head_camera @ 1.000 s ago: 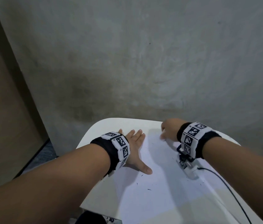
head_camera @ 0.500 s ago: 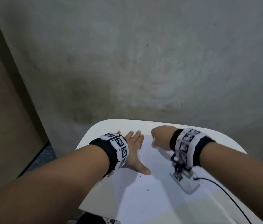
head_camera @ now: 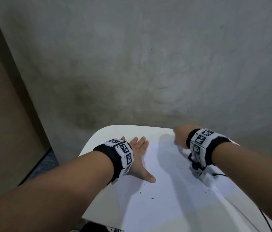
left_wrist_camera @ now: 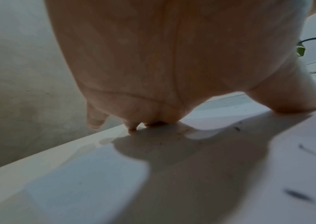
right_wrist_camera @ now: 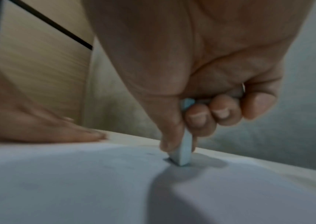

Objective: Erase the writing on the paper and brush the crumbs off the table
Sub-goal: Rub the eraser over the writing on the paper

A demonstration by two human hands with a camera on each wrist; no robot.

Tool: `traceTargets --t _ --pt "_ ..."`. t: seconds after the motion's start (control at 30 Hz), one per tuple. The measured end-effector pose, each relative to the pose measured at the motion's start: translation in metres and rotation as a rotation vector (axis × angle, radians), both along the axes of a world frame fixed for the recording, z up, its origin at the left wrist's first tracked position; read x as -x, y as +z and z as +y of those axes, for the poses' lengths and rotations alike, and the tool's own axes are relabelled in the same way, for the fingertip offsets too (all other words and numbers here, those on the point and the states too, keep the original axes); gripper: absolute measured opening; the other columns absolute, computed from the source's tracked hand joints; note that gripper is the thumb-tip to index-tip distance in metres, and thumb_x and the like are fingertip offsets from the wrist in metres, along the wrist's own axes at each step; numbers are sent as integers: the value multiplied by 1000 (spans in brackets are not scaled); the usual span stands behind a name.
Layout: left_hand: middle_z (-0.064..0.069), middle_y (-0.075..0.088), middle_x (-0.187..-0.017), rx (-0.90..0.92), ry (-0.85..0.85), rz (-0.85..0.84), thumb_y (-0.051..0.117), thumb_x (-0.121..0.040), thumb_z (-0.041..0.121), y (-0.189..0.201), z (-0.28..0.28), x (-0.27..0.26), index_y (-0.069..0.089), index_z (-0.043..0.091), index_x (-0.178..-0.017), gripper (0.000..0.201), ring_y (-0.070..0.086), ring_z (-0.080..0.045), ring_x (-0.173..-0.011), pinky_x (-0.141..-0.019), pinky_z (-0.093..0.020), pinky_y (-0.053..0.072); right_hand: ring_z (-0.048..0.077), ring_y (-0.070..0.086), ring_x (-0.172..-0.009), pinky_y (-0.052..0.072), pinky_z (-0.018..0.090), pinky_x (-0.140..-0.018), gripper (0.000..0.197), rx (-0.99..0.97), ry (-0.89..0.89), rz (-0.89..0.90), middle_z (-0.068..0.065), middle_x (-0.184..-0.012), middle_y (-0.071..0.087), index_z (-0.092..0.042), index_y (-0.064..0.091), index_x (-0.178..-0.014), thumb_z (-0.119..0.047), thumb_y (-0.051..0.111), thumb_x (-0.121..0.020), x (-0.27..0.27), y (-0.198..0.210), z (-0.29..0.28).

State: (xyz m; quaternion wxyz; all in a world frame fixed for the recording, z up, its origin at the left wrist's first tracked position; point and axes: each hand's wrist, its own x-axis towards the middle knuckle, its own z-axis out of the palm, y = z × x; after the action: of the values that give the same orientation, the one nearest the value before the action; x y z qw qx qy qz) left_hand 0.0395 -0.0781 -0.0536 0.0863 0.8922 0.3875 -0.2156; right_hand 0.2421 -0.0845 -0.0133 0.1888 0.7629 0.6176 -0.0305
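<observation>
Paper (head_camera: 157, 190) pinned flat by left hand (head_camera: 138, 158); right hand (head_camera: 179, 136), pinching eraser (right_wrist_camera: 184, 149), has swung back right to far edge, so rubbing continues, crumbs (head_camera: 152, 198) unswept

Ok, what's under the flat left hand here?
The left hand lies flat with fingers spread across the left edge of the paper, fingertips reaching the white table. A few dark crumbs show beside the palm; whatever lies directly beneath the palm is covered.
</observation>
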Motion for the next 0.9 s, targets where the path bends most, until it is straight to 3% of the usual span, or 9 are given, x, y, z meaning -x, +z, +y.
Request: traceTargets --t 0.07,0.2,0.27,0.37,0.5,0.57,0.73,0.83,0.9 --pt "4 -28 -160 4 3 -6 51 -70 86 -1 1 1 -22 20 -153 129 -19 -18 -149 -118 -55 -10 27 62 -99 45 29 -76 29 45 31 39 7 -112 66 -8 62 -109 -30 57 -89 8 -6 -2" --pt "4 -27 -161 15 12 -9 52 -69 86 -1 1 0 -21 20 -153 130 -19 -18 -149 -117 -57 -8 28 64 -103 51 31 -89 33 -23 -126 5 10 -112 68 -9 64 -109 -31 63 -85 -22 6 -1" --pt "4 -27 -160 19 10 -6 52 -70 86 0 1 -1 -22 20 -153 130 -19 -18 -149 -117 -57 -9 28 65 -103 51 31 -87 27 -33 -87 -27 8 -112 69 -11 65 -105 -28 63 -85 -21 5 -2" --pt "4 -27 -160 15 9 -7 53 -70 86 -1 2 -1 -21 20 -153 130 -19 -18 -149 -118 -56 -9 28 61 -108 46 29 -81 33 26 -24 38 8 -116 65 -10 61 -113 -33 59 -89 -2 -4 -3" --pt "4 -27 -160 16 13 -3 53 -70 86 -1 0 -1 -21 20 -153 130 -19 -18 -149 -118 -56 -9 28 65 -101 50 30 -85 32 -3 -158 32 10 -110 69 -9 66 -106 -32 64 -85 -24 10 -4" --pt "4 -28 -160 16 12 -2 52 -70 86 0 0 -1 -22 20 -153 129 -19 -18 -149 -118 -56 -9 28 67 -99 52 29 -82 28 -43 -107 -11 9 -108 71 -10 68 -102 -29 66 -82 -22 11 -4" --pt "5 -28 -160 25 18 -6 52 -69 86 -2 2 -1 -22 21 -153 129 -20 -18 -149 -117 -57 -9 27 62 -107 45 28 -80 31 37 29 77 6 -115 66 -11 62 -110 -32 59 -87 21 -6 -3" --pt "5 -27 -160 20 17 -22 53 -70 86 -3 1 -1 -21 21 -153 129 -19 -18 -149 -117 -58 -8 28 66 -98 51 30 -82 29 15 -101 33 10 -107 70 -8 66 -100 -32 62 -84 -9 7 1" --pt "5 -28 -160 25 18 -24 52 -69 86 -3 2 -1 -22 21 -153 130 -20 -18 -149 -117 -58 -8 27 69 -91 54 31 -78 25 -16 -91 -31 10 -99 73 -8 69 -93 -29 65 -80 -17 8 4"
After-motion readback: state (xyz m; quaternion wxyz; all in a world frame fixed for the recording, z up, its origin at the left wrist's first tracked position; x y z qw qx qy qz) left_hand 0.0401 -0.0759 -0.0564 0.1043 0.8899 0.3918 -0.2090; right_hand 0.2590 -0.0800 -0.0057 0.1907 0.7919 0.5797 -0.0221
